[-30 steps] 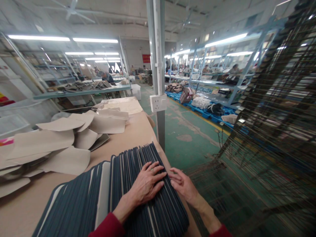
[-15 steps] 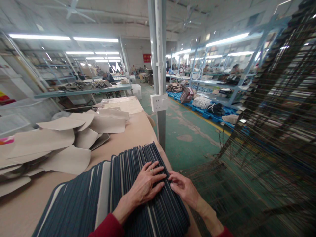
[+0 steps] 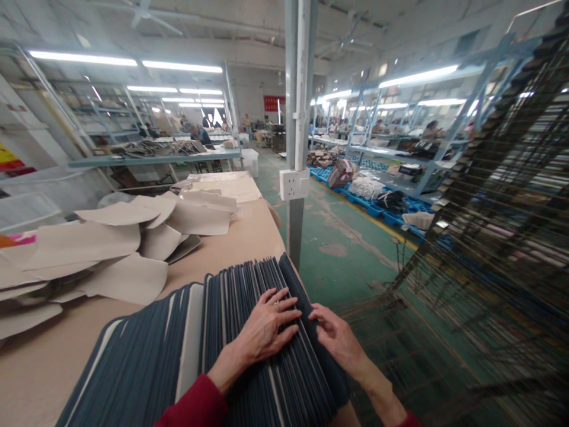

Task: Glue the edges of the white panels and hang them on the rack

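Note:
A long row of thin dark blue panels (image 3: 133,356) with rounded corners stands on edge on the table, with pale edges showing among them. My left hand (image 3: 262,332), a ring on one finger, lies across their top edges with its fingers spread. At the row's right end, an end panel (image 3: 293,281) leans away from the others, leaving a gap at the top. My right hand (image 3: 340,341) has its bent fingers at this panel's upper edge and seems to grip it; the fingertips are partly hidden.
Loose beige sheets (image 3: 120,276) lie heaped on the left of the brown-covered table (image 3: 253,228). A post with a socket box (image 3: 294,185) rises beside the table's right edge. A wire rack (image 3: 498,255) stands close on the right. Blue pallets (image 3: 368,201) with goods line the aisle beyond.
The end panel has tipped to the right, away from the row, and my right hand has shifted slightly right with it. My left hand stays on the row. The view has turned slightly left.

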`<action>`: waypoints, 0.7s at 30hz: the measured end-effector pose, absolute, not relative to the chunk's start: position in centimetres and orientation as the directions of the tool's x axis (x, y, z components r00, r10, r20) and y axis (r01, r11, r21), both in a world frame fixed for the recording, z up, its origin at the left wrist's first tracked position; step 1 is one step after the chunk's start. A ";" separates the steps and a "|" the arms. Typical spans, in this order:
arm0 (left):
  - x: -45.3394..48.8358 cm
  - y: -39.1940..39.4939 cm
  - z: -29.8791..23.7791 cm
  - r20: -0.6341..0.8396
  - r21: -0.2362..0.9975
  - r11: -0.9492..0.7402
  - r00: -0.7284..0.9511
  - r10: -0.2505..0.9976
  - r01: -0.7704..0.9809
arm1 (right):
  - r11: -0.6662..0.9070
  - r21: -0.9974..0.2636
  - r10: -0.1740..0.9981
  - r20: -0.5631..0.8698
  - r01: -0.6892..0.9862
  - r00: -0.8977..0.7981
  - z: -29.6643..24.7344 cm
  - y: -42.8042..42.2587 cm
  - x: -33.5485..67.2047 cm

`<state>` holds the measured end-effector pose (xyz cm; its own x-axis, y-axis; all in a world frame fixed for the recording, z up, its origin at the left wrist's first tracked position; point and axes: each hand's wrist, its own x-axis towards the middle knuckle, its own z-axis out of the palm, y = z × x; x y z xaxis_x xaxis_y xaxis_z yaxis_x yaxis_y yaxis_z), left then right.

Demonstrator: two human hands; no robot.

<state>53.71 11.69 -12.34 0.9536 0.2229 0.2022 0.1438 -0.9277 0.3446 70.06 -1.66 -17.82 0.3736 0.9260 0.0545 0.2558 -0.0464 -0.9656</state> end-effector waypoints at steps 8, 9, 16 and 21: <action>53.6 11.7 -12.6 0.214 0.330 -0.932 0.949 0.229 0.151 | -0.046 -0.925 0.929 0.099 0.377 0.356 -17.2 -1.9 69.7; 53.6 11.7 -12.6 0.216 0.332 -0.931 0.949 0.230 0.150 | -0.044 -0.926 0.931 0.098 0.375 0.352 -17.3 -1.9 69.7; 53.7 11.8 -12.8 0.227 0.343 -0.928 0.946 0.231 0.144 | -0.045 -0.938 0.938 0.079 0.343 0.338 -17.7 -2.2 70.2; 53.7 11.8 -12.7 0.236 0.332 -0.932 0.944 0.231 0.145 | -0.048 -0.930 0.940 0.082 0.365 0.332 -17.4 -2.4 70.3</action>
<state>53.72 11.77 -12.71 0.9437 0.2312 0.2364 0.1451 -0.9320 0.3322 70.31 -2.36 -17.43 0.3317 0.9398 0.0819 0.3650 -0.0478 -0.9298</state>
